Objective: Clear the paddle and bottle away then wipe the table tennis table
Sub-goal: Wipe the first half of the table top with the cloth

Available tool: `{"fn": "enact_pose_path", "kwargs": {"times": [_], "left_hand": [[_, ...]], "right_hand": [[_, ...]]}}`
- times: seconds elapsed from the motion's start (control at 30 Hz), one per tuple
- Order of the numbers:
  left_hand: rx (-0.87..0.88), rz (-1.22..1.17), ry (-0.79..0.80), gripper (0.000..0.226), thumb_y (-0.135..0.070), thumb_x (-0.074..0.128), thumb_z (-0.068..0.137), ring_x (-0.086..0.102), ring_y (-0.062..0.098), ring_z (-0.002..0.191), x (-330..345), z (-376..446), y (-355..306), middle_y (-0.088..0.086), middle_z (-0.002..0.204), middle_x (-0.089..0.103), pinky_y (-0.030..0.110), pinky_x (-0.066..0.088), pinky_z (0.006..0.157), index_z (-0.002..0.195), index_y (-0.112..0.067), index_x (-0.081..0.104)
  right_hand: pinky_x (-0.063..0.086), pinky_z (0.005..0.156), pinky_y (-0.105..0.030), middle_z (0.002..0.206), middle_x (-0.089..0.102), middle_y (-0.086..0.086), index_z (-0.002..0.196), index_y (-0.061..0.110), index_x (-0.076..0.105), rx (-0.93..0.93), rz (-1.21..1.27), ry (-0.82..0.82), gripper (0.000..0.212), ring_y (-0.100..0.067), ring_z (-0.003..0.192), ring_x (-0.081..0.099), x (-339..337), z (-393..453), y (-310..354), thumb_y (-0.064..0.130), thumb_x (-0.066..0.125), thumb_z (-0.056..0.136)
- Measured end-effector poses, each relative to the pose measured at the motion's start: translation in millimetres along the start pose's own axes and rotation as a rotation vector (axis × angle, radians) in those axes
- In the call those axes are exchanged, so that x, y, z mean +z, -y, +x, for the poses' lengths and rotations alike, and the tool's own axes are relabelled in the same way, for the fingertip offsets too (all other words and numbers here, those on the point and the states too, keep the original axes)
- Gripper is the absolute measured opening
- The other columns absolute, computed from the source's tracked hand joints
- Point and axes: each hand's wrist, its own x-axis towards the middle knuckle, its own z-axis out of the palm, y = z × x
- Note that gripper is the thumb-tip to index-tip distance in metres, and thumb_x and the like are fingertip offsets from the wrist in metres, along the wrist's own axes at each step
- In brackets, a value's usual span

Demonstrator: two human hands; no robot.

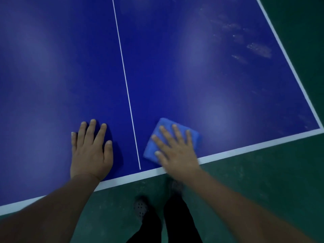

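Wiping is the step in hand: no paddle or bottle shows on the table tennis table (52, 76). The right hand (177, 149) lies flat, fingers spread, pressing a folded blue cloth (154, 139) near the end line, just right of the centre line (126, 85). The left hand (92, 151) braces flat, fingers straight. Next, probably, a sweep toward the pale smudges (257, 50) far right, though blur hides the direction.

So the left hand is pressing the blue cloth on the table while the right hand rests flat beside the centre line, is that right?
Not quite: the hands are swapped. In the head view the right hand presses the blue cloth on the table, while the left hand rests flat beside the centre line.
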Motion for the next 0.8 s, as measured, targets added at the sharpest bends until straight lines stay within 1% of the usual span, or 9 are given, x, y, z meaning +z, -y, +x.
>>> {"fn": "enact_pose_path", "kwargs": {"times": [0.07, 0.17, 0.23, 0.3, 0.43, 0.5, 0.57, 0.7, 0.8], "left_hand": [[-0.002, 0.004, 0.01, 0.066, -0.043, 0.023, 0.096, 0.008, 0.031, 0.152, 0, 0, -1, 0.014, 0.161, 0.025, 0.051, 0.001, 0.123, 0.151, -0.011, 0.038], [-0.003, 0.011, 0.015, 0.067, -0.044, 0.021, 0.095, 0.007, 0.031, 0.152, -1, 0, -4, 0.014, 0.161, 0.024, 0.051, 0.0, 0.123, 0.152, -0.011, 0.036], [-0.001, 0.027, 0.017, 0.068, -0.044, 0.019, 0.095, 0.007, 0.032, 0.152, -1, 0, -5, 0.014, 0.162, 0.024, 0.052, 0.001, 0.122, 0.152, -0.011, 0.035], [0.002, 0.051, 0.014, 0.068, -0.044, 0.017, 0.096, 0.008, 0.032, 0.152, 0, 1, -4, 0.014, 0.161, 0.024, 0.054, 0.003, 0.122, 0.152, -0.011, 0.035], [0.008, 0.094, -0.005, 0.067, -0.044, 0.019, 0.096, 0.013, 0.035, 0.15, 4, 1, -3, 0.016, 0.16, 0.027, 0.057, 0.007, 0.121, 0.151, -0.01, 0.037], [0.014, 0.113, -0.01, 0.067, -0.045, 0.021, 0.096, 0.016, 0.038, 0.149, 6, 1, -4, 0.017, 0.158, 0.03, 0.059, 0.009, 0.119, 0.15, -0.009, 0.038], [0.011, 0.139, -0.004, 0.068, -0.045, 0.022, 0.095, 0.018, 0.04, 0.147, 6, 1, -6, 0.019, 0.157, 0.031, 0.06, 0.011, 0.117, 0.149, -0.007, 0.039], [-0.017, 0.173, 0.004, 0.071, -0.047, 0.02, 0.094, 0.019, 0.04, 0.147, 5, 0, -10, 0.02, 0.158, 0.029, 0.06, 0.013, 0.116, 0.151, -0.007, 0.036], [-0.048, 0.094, -0.038, 0.072, -0.048, 0.02, 0.095, 0.018, 0.038, 0.148, 6, -8, -26, 0.021, 0.158, 0.027, 0.059, 0.011, 0.119, 0.152, -0.005, 0.032]], "right_hand": [[0.02, 0.114, -0.067, 0.161, 0.03, -0.001, 0.151, 0.03, 0.038, 0.226, -0.04, -0.032, 0.056, -0.037, 0.147, 0.026, -6, -8, -66, 0.047, 0.024, 0.1], [0.007, 0.118, -0.064, 0.167, 0.007, 0.006, 0.157, 0.036, 0.018, 0.783, 0.079, 0.028, 0.056, -0.03, 0.153, 0.005, -26, -12, -156, 0.049, 0.018, 0.103], [0.003, 0.117, -0.066, 0.167, 0.001, 0.006, 0.158, 0.037, 0.012, 1.028, 0.206, -0.016, 0.056, -0.03, 0.153, -0.001, -33, 2, -161, 0.051, 0.018, 0.104], [0.005, 0.116, -0.069, 0.167, 0.008, 0.003, 0.158, 0.034, 0.019, 0.99, 0.201, -0.073, 0.055, -0.034, 0.152, 0.004, -27, 21, -120, 0.047, 0.025, 0.104], [0.003, 0.117, -0.062, 0.164, 0.021, 0.003, 0.155, 0.034, 0.026, 0.235, 0.02, -0.017, 0.054, -0.034, 0.151, 0.016, -5, 12, -2, 0.049, 0.019, 0.103], [0.005, 0.119, -0.06, 0.164, 0.023, 0.005, 0.154, 0.036, 0.025, 0.042, -0.015, 0.043, 0.054, -0.031, 0.151, 0.017, -3, -6, -12, 0.053, 0.014, 0.103], [0.009, 0.118, -0.06, 0.164, 0.022, 0.007, 0.154, 0.037, 0.027, 0.133, -0.038, 0.052, 0.056, -0.03, 0.151, 0.018, -8, -14, -61, 0.053, 0.017, 0.101], [0.003, 0.119, -0.061, 0.167, -0.001, 0.011, 0.157, 0.04, 0.009, 0.642, 0.036, 0.094, 0.055, -0.026, 0.153, -0.002, -25, -23, -164, 0.051, 0.014, 0.103], [0.001, 0.118, -0.064, 0.167, -0.005, 0.01, 0.158, 0.039, 0.005, 0.83, 0.131, 0.045, 0.056, -0.029, 0.153, -0.005, -27, -6, -161, 0.05, 0.014, 0.103]]}}
